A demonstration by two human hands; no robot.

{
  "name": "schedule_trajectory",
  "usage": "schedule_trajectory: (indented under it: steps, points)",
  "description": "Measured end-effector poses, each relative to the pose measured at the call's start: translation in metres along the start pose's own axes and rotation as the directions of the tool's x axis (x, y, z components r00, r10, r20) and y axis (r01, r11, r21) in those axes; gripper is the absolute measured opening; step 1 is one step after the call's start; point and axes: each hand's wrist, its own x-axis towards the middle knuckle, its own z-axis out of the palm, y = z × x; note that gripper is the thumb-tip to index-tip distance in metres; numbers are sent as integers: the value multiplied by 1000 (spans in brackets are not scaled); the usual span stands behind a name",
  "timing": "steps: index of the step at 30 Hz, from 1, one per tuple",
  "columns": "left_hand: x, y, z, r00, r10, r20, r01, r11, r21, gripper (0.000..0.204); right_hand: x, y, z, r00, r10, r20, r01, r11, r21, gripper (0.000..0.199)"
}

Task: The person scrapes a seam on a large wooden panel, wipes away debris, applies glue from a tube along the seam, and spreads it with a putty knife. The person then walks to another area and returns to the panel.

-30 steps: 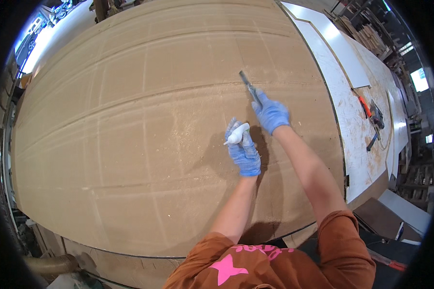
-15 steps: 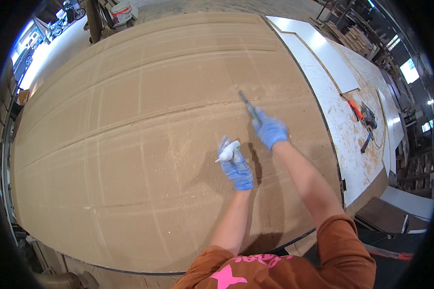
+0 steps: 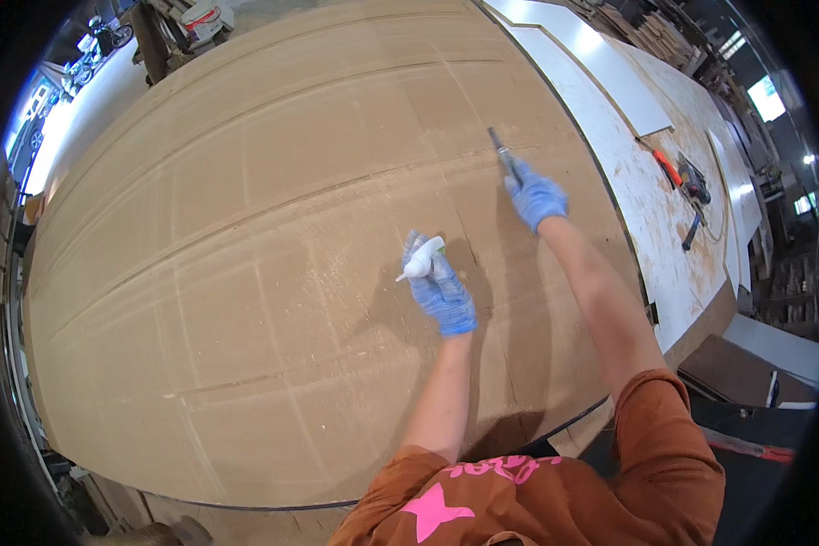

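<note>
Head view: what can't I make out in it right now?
All in the head view:
- Slim tool: its lower end is hidden by the right hand.
- White bottle: its underside is hidden, turned toward the left hand.
- Dark device on the right: too small to tell its kind.
- Brown shirt: cut off by the lower edge.

Tool (image 3: 498, 144) partly hidden by right hand (image 3: 538, 198), shirt (image 3: 555, 500) cropped
</note>
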Motion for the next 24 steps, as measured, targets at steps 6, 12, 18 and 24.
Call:
schedule_trajectory:
  steps: [6,12,18,24]
  points:
    - [1,15,4,999,-44,-12,43,998,-42,28,11,24,2,998,-20,-64,26,996,90,51]
    - [2,4,-3,999,42,5,-42,999,-10,26,-4,31,5,999,53,0,-53,999,-14,50]
    - [-1,12,1,1000,-4,8,4,1000,-1,25,21,76,9,994,51,-93,-40,992,116,53]
    - [3,11,0,1000,3,-7,-3,1000,-12,26,2,57,16,998,52,-25,-53,998,-26,51]
